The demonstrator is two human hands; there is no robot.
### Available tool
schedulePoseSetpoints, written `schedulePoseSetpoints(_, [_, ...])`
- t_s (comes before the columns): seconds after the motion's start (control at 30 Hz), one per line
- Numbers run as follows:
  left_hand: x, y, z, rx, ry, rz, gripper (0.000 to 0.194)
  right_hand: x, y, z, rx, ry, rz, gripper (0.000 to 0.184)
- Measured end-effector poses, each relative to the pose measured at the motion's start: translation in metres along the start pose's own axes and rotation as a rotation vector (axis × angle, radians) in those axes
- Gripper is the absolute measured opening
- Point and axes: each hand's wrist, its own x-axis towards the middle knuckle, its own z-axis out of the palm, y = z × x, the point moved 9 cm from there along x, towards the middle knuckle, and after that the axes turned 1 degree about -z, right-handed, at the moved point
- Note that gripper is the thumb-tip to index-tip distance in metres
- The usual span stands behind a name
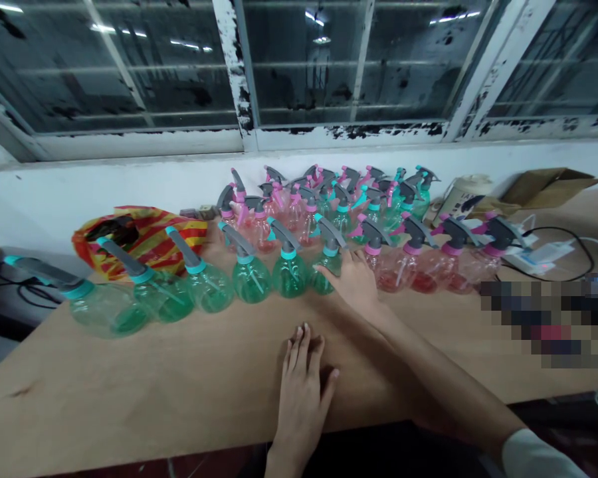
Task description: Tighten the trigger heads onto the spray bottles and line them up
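Note:
My left hand (303, 392) lies flat on the wooden table top (179, 378), palm down, touching nothing else. My right hand (353, 282) reaches forward from the lower right, its fingertips against the shoulder of a green plastic spray bottle (325, 275) with a grey trigger head. It does not appear to grip the bottle. Several more green spray bottles (252, 279) stand in a row to the left, and several pink ones (396, 279) stand to the right. More bottles of both colours (299, 219) crowd behind them, partly hidden.
A red and yellow striped plastic bag (139, 242) lies at the left behind the bottles. At the back right are a white container (463, 196), a cardboard box (548, 188) and a power strip with black cables (538, 255). A pixelated patch covers the right side. A white wall and paint-chipped window (299, 66) border the table.

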Motion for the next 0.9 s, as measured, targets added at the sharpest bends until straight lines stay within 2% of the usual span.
schedulePoseSetpoints(0.2, [0.000,0.000,-0.003,0.026,0.026,0.021,0.047,-0.019,0.008,-0.027,0.125,0.032,-0.013,0.058])
schedulePoseSetpoints(0.33, [0.000,-0.002,-0.004,0.037,0.052,0.028,0.048,-0.037,0.036,-0.052,0.195,0.034,0.059,0.044])
schedulePoseSetpoints(0.47, [0.001,-0.004,-0.004,0.042,0.068,0.024,0.047,-0.045,0.069,-0.065,0.218,0.033,0.155,0.038])
schedulePoseSetpoints(0.63, [0.002,-0.007,-0.005,0.053,0.091,0.034,0.048,-0.036,0.093,-0.065,0.152,0.051,0.261,0.050])
schedulePoseSetpoints(0.8, [0.004,-0.010,-0.006,0.060,0.097,0.028,0.050,-0.023,0.095,-0.050,0.015,-0.026,0.282,0.073])
schedulePoseSetpoints(0.9, [0.003,-0.010,-0.006,0.054,0.077,0.034,0.052,-0.017,0.095,-0.040,0.033,-0.046,0.255,0.078])
